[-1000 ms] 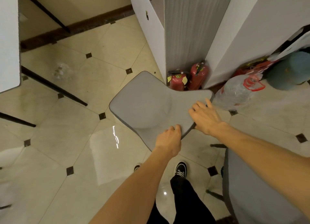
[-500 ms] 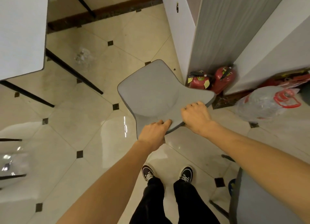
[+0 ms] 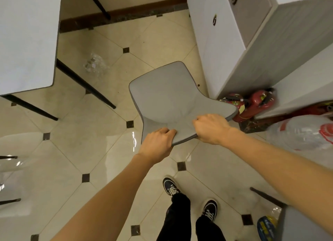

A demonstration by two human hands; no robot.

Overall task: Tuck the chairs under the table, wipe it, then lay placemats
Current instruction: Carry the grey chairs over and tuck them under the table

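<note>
Seen from the head camera, both hands are gripping the top edge of the grey chair's [image 3: 173, 98] backrest: the left hand [image 3: 156, 143] is curling over its near corner, the right hand [image 3: 210, 128] clamping beside it. The chair is standing on the tiled floor [image 3: 75, 145], well apart from the white counter [image 3: 27, 38], near red fire extinguishers [image 3: 252, 105].

Left hand [image 3: 156, 143] and right hand [image 3: 210, 128] grip the grey chair [image 3: 173, 98] near the white table [image 3: 25, 38].
</note>
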